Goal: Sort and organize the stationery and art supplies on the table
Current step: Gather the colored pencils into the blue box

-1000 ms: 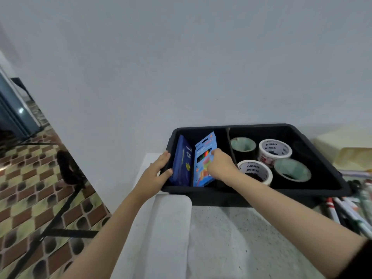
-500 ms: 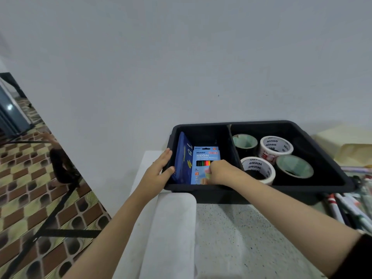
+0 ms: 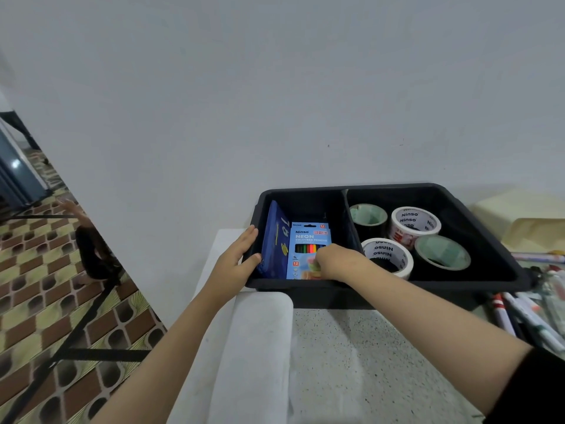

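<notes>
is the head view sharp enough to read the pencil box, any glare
Head view: light-blue cardboard pencil box reads "Ninso NEON" legibly; soft even light, no glare; wide-angle warp tilts the white wall; markers beside the black plastic tray look soft.

Soft, even indoor light, faint shadows, wide-angle bending at edges, slightly soft focus throughout.
</notes>
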Demonstrator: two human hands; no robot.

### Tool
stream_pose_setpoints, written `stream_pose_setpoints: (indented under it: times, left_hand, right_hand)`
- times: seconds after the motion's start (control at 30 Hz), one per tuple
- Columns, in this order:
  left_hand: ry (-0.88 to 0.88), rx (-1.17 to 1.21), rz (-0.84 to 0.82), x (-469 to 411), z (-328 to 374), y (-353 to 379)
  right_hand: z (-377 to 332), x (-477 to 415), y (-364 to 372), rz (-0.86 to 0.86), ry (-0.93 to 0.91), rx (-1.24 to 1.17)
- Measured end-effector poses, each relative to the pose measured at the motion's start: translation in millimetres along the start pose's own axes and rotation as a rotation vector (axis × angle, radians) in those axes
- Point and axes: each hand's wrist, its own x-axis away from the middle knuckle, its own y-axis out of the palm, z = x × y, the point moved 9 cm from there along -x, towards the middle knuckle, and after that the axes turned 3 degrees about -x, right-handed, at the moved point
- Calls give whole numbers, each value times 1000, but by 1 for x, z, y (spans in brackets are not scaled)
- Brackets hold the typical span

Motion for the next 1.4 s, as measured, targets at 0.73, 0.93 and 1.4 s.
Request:
stream_pose_setpoints:
  times: [0.73,0.93,1.4]
  left_hand:
    - [-18,33,3,-1,-1,1]
    - [-24,35,2,-1,-3,1]
    - [12,-79,-13,0,9,-4]
  right_hand:
    - [9,-14,-2,-14,47,-223]
    - [9,-18,-2,0,36,-217]
    - [6,34,-55,508,-209,-199]
